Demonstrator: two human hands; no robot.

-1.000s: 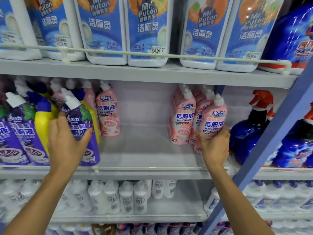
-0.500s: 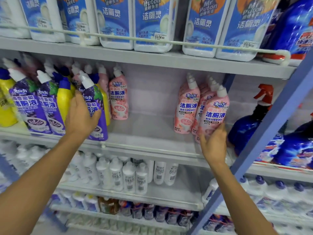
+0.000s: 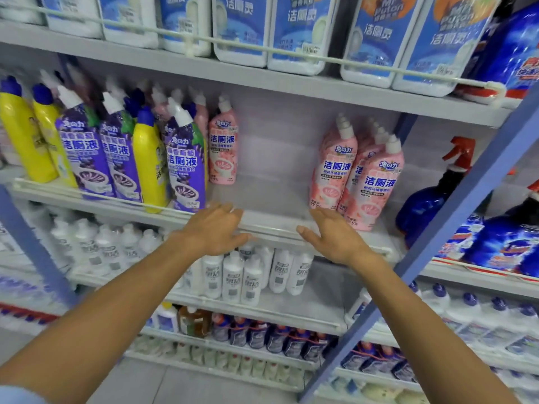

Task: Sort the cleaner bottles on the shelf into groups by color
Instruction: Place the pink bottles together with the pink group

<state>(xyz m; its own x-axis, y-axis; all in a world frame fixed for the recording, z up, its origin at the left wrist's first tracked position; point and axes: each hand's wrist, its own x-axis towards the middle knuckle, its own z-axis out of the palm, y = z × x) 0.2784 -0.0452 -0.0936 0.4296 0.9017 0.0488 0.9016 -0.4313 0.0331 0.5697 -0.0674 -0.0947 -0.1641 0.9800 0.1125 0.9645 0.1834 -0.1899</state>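
On the middle shelf (image 3: 271,196) purple bottles (image 3: 186,167) and yellow bottles (image 3: 148,158) stand mixed at the left, with a single pink bottle (image 3: 223,147) behind them. A cluster of pink bottles (image 3: 370,182) stands to the right of a bare gap. My left hand (image 3: 213,231) hovers with fingers spread at the shelf's front rail, just below the front purple bottle. My right hand (image 3: 332,237) is also spread and holds nothing, just left of the pink cluster.
White-and-blue jugs (image 3: 294,33) line the shelf above behind a rail. Blue spray bottles (image 3: 431,196) with red triggers stand at the right past a slanted blue upright (image 3: 455,211). White bottles (image 3: 233,278) fill the shelf below, with darker bottles lower down.
My left hand has let go of the purple bottle and my right hand of the pink bottle. Both hands have dropped to the shelf's front edge and moved toward the gap.
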